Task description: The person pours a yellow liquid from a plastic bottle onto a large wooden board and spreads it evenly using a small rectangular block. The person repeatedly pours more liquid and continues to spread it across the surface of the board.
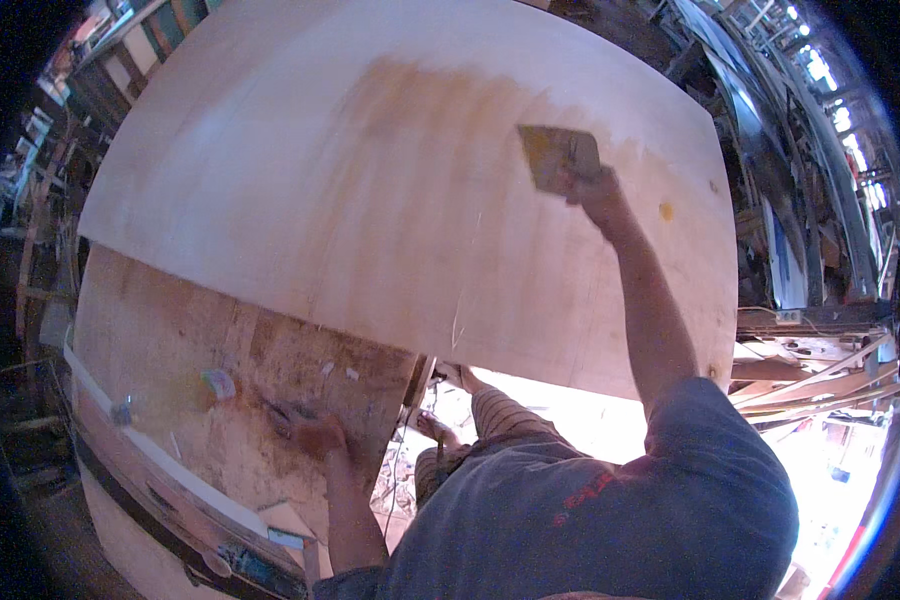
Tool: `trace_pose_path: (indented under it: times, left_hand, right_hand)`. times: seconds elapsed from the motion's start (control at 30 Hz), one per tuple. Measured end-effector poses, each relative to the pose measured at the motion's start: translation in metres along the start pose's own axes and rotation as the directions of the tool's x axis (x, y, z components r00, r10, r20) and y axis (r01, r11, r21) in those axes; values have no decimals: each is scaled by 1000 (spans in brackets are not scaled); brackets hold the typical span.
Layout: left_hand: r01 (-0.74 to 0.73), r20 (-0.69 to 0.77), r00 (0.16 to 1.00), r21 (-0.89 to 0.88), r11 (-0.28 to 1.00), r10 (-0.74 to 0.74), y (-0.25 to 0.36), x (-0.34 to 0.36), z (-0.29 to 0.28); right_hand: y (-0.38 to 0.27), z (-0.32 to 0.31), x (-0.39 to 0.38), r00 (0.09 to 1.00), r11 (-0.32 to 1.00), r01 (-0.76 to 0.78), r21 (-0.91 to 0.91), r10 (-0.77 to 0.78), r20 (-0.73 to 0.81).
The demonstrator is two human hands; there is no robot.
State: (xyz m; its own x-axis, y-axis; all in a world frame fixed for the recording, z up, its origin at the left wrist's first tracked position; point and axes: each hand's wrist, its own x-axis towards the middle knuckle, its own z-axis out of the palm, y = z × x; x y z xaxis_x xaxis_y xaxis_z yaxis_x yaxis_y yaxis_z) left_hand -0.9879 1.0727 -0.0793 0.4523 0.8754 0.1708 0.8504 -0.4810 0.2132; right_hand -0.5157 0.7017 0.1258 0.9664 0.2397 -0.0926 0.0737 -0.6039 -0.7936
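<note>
My right hand (pixel 592 190) is closed around a flat, wide putty spreader (pixel 555 155), its blade over the far right part of a large pale plywood sheet (pixel 270 180). A brownish, streaky smear (pixel 420 105) covers the middle of the sheet. Low on the left, my left hand (pixel 315 432) is over a stained brown board (pixel 240 440). Its fingers are blurred, and I cannot make out whether they hold anything. A small pale packet (pixel 218 383) lies beyond that hand.
Small white scraps (pixel 340 372) and a little bluish item (pixel 122 412) are on the brown board. A cup (pixel 215 565) stands near its lower edge. Wooden planks (pixel 820 380) are stacked at the right. My bare feet (pixel 437 428) show below the sheet.
</note>
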Motion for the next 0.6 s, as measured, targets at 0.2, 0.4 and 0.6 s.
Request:
trace_pose_path:
  times: [0.2, 0.4, 0.6]
  left_hand:
    - [11, 44, 999, 39, 999, -12, 15, 0, -9]
    - [-46, -3, 999, -23, 999, 46, 14, 3, -6]
    - [-68, -7, 998, 1, 998, 68, -52, -4, 44]
  right_hand:
    - [33, -9, 180, 968, 724, 121, -679, -238, -82]
    - [34, 13, 235, 977, 491, 201, -848, -161, 138]
    - [41, -27, 300, 995, 502, 50, -864, -100, 0]
